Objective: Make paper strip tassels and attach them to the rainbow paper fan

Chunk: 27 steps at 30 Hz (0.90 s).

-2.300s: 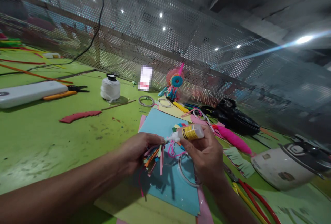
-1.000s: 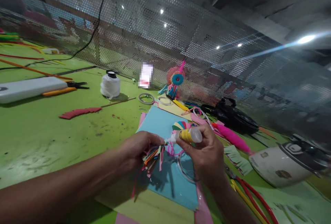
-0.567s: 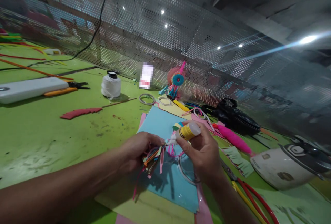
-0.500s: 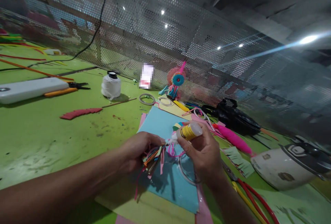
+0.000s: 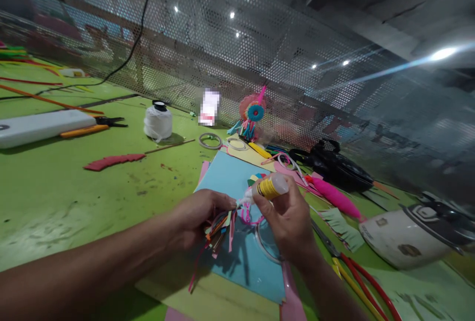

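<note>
My left hand [image 5: 202,212] pinches a tassel of colored paper strips [image 5: 221,227], its loose ends hanging down to the right. In my right hand [image 5: 293,217] is a small glue bottle [image 5: 272,186] with a yellow label, tilted so that its white nozzle meets or nearly meets the top of the tassel by my left thumb. Pink yarn [image 5: 252,214] dangles just under the nozzle. Beneath both hands lies a light blue paper sheet [image 5: 222,172], with a silvery ring [image 5: 265,244] on it beside my right hand.
Scissors [image 5: 339,256] with red and yellow handles lie at right, near a white helmet-like object [image 5: 397,237]. A pink yarn bundle [image 5: 337,196] rests behind. White thread spool [image 5: 158,120], pliers [image 5: 92,127] and red folded paper [image 5: 115,161] are at left. A paper ornament [image 5: 254,113] stands by the mesh.
The glue bottle and my right hand have shifted very slightly left. My left hand keeps its pinch on the tassel, and the view has tilted a little.
</note>
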### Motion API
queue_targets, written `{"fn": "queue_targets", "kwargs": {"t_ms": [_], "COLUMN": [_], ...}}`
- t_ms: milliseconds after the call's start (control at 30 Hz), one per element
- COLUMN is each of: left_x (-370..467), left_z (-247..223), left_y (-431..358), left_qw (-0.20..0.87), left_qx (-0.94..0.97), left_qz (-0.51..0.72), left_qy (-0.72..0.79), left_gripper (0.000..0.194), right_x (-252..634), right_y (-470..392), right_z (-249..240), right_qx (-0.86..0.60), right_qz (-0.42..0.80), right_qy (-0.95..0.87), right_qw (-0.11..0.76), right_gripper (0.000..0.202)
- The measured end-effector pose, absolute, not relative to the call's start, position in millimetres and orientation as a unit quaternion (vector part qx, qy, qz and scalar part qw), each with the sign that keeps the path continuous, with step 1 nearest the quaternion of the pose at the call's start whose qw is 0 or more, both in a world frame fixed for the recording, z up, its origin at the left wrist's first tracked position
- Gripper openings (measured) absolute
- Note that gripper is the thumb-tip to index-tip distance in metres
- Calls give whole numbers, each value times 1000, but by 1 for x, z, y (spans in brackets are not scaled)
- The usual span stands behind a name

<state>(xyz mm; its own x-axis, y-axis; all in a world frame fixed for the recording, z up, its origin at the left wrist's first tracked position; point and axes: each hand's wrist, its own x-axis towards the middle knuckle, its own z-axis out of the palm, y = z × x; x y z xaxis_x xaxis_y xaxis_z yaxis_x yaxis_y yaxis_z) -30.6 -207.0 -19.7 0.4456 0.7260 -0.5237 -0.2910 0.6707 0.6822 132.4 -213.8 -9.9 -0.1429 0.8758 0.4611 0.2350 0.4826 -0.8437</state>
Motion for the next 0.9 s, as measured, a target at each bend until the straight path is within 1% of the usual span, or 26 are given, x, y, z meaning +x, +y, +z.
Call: {"fn": "queue_targets", "kwargs": {"t_ms": [167, 333, 467, 700, 900], "left_x": [-31, -31, -30, -28, -30], "left_z": [-20, -18, -18, -19, -18], "left_y": [-208, -209, -211, -211, -210], "left_qw": [798, 786, 787, 777, 775], "left_qx": [293, 307, 325, 338, 330], "left_qz": [322, 326, 330, 335, 341], "left_qy": [417, 427, 407, 413, 418], "left_gripper": [9, 12, 15, 17, 11], "right_x": [131, 130, 130, 128, 123], "right_y": [-217, -220, -222, -224, -222], "right_z": [-16, -22, -23, -22, -22], "right_qx": [-393, -392, -395, -403, -396], "right_qz": [258, 206, 177, 154, 182], "right_qy": [-701, -711, -719, -707, -663], "right_qw": [537, 546, 543, 561, 609], "right_gripper": [25, 28, 28, 27, 29]}}
